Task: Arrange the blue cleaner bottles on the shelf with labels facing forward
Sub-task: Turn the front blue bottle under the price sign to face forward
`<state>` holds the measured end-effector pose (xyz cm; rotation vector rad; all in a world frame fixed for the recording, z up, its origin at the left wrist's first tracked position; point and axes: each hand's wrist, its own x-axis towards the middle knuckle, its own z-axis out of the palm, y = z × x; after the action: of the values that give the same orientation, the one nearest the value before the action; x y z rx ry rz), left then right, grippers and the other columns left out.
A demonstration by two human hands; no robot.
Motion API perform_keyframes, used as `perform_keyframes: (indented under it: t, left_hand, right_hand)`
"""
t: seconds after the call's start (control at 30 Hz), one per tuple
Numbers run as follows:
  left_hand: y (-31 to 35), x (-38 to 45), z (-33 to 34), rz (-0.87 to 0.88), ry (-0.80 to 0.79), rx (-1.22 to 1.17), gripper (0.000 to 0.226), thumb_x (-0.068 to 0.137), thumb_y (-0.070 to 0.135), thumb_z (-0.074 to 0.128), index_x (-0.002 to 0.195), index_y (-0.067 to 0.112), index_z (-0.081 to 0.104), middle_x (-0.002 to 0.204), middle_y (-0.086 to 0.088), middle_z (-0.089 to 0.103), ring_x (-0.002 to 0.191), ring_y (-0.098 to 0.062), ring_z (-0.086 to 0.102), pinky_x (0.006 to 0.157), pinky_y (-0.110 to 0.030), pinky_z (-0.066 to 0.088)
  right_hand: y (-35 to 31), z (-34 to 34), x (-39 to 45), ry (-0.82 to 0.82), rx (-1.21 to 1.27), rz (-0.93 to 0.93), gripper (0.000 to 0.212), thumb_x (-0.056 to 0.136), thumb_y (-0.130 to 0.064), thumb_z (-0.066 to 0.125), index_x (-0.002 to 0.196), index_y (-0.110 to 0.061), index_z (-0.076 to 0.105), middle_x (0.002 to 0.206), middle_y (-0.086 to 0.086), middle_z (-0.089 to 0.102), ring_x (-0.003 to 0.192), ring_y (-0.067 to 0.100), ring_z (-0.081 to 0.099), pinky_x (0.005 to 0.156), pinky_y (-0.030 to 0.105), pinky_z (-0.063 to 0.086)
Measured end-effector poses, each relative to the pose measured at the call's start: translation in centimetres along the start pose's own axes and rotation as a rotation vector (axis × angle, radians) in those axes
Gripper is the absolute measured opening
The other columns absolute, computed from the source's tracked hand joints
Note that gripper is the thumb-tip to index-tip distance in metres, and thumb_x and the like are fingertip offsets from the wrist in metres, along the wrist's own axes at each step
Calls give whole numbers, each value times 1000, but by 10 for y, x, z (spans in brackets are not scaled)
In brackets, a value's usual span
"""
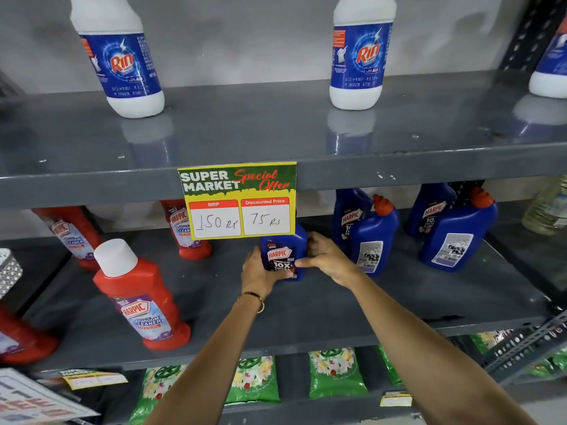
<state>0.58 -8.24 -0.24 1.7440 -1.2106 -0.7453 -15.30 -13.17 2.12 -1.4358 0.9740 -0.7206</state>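
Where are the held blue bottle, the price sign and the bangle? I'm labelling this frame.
held blue bottle [281, 260]: head view, front label.
price sign [237, 199]: head view, centre of card.
bangle [252, 299]: head view, band on left wrist.

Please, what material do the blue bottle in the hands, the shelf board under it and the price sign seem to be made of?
Blue bottle: likely moulded plastic, smooth and slightly glossy, with a printed label. Shelf board: probably painted metal, grey with a soft sheen; the shelf above reflects its bottles and shows small chips on its edge. Price sign: seemingly printed card or paper, flat, with handwritten prices.

Blue bottle [283, 256] — red-and-white label — on grey shelf [306, 308].
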Motion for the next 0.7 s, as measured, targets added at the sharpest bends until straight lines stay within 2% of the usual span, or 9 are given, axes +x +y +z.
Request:
perform_keyframes:
  t: [0.07,0.23,0.3,0.47,0.6,0.7]
  left_hand:
    - [-3,0,-2,4,-26,47,68,49,23,89,108,18,56,110,-7,67,103,-24,62,91,-41,52]
    - [-10,-6,1,-13,-21,47,62,56,17,86,111,13,57,111,-9,67,102,-26,62,89,-40,53]
    - [-13,-8,3,-21,-20,44,62,57,16,86,112,13,57,112,-9,66,103,-26,62,89,-39,52]
    - [-19,-12,6,-37,-3,83,62,58,22,85,112,14,56,112,-8,65,104,-26,61,90,-47,52]
    - [-16,-18,6,-56,16,96,56,63,20,83,111,11,55,114,-10,63,105,-27,59,89,-42,51]
    - [-19,-25,6,-98,43,109,53,64,24,82,106,6,54,111,-13,64,101,-30,61,81,-38,51]
  right_hand:
    - [6,0,0,1,12,13,44,72,11,68,102,-17,53,102,4,66,98,15,64,83,28,54]
    - [16,4,0,21,29,30,51,75,13,64,121,-3,50,113,11,62,97,12,62,83,25,54]
    - [19,5,0,14,25,43,52,76,13,63,124,-3,49,116,12,61,98,12,61,83,24,54]
    - [23,7,-1,2,27,68,54,77,13,61,126,-5,49,121,12,60,97,8,61,79,20,55]
    - [23,6,-5,39,-13,104,58,77,14,60,130,-5,47,132,16,56,119,24,55,95,33,47]
    - [28,3,-14,139,-55,144,67,76,12,63,137,-5,40,143,15,46,133,26,42,107,37,38]
